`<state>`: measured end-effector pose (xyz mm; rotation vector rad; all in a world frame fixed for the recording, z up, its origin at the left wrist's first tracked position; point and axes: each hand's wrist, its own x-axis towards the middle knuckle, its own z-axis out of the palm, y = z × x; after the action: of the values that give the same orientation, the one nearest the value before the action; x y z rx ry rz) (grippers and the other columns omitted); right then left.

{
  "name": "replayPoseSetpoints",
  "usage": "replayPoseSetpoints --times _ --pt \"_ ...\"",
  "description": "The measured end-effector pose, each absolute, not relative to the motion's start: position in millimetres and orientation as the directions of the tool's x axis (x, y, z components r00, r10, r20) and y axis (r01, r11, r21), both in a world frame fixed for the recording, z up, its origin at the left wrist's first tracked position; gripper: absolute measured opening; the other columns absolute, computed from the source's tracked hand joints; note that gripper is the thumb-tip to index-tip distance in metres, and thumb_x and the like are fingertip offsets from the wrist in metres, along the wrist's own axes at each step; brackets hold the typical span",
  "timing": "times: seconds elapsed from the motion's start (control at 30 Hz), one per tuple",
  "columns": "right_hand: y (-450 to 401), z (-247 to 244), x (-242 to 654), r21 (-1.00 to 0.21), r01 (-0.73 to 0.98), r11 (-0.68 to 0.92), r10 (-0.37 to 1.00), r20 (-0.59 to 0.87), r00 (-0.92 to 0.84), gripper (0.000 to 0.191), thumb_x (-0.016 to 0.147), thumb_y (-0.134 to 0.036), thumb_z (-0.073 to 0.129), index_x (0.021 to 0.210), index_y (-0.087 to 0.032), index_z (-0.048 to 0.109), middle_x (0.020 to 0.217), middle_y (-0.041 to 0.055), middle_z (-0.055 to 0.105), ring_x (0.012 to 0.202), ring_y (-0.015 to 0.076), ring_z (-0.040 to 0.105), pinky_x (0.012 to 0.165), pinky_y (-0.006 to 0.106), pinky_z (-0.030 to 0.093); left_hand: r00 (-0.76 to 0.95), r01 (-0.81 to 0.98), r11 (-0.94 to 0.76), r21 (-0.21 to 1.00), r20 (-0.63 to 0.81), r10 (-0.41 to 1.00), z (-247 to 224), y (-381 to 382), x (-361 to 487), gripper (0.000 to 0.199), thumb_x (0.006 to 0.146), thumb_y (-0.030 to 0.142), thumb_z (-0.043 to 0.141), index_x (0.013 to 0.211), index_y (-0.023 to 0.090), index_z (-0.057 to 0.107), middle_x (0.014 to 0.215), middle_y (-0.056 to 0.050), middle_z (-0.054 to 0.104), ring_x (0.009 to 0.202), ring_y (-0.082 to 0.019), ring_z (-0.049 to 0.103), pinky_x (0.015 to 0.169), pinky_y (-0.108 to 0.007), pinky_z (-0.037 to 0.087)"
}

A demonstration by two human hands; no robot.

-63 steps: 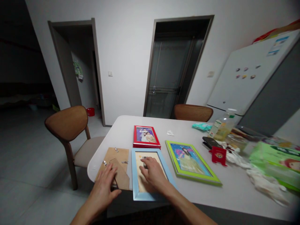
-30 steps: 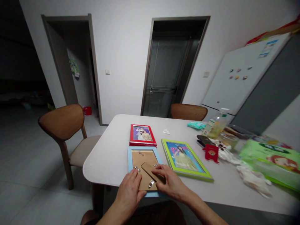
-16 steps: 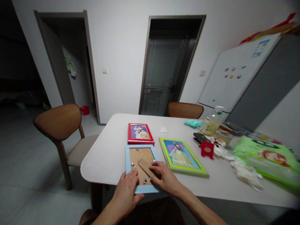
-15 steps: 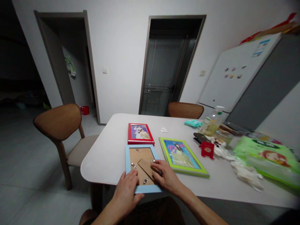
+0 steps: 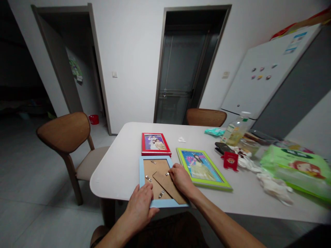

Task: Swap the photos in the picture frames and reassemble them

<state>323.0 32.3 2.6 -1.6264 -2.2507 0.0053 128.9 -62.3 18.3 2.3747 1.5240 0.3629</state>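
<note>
A light blue photo frame (image 5: 141,172) lies back side up at the near table edge, with a brown backing board (image 5: 157,167), metal clips and a stand flap (image 5: 168,187). My left hand (image 5: 141,203) grips the frame's lower left side, thumb at its bottom edge. My right hand (image 5: 181,177) has its fingers bent together at the metal clip (image 5: 167,174) on the right side. Just behind lies a red frame (image 5: 156,153) with a photo, and to the right a green frame (image 5: 207,184) with a photo.
On the table's (image 5: 116,165) right stand a bottle (image 5: 234,132), a dark phone (image 5: 221,148), a red card (image 5: 230,161), crumpled tissues (image 5: 275,187) and a green tissue pack (image 5: 294,168). Wooden chairs (image 5: 63,132) stand left and behind.
My right hand has moved up and right, from the stand flap to the right-hand clip, uncovering more of the flap. My left hand stays on the frame. The view has shifted slightly.
</note>
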Motion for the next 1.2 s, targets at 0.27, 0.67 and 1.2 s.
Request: replayPoseSetpoints --times 0.27,0.67,1.2 --pt "31 0 331 -0.258 0.878 0.403 0.901 0.279 -0.332 0.018 0.072 -0.012 0.044 0.066 -0.014 0.061 0.077 0.0055 0.050 0.074 0.0137 0.046 0.071 0.024 0.034 0.390 0.835 -0.366 0.411 0.026 0.920 17 -63 127 0.043 0.069 0.031 0.054 0.109 0.017 0.045 0.129 -0.010 0.039 0.120 -0.021 0.031 0.101 -0.041 0.020" --pt "4 8 321 -0.334 0.799 0.499 0.849 0.374 -0.374 0.023 0.076 -0.018 0.041 0.084 -0.016 0.063 0.090 0.0077 0.052 0.086 0.0169 0.045 0.079 0.029 0.034 0.399 0.818 -0.389 0.423 0.070 0.914 16 -61 124 0.029 0.067 0.026 0.058 0.094 0.017 0.052 0.127 -0.010 0.041 0.119 -0.021 0.034 0.101 -0.040 0.022" --pt "-33 14 306 -0.408 0.571 0.713 0.697 0.319 -0.643 0.020 0.079 -0.023 0.044 0.080 -0.022 0.064 0.091 0.0053 0.053 0.089 0.0166 0.045 0.079 0.031 0.036 0.380 0.792 -0.386 0.473 0.113 0.918 10 -58 124 0.032 0.065 0.024 0.063 0.093 0.016 0.052 0.124 -0.011 0.044 0.116 -0.022 0.037 0.100 -0.040 0.024"
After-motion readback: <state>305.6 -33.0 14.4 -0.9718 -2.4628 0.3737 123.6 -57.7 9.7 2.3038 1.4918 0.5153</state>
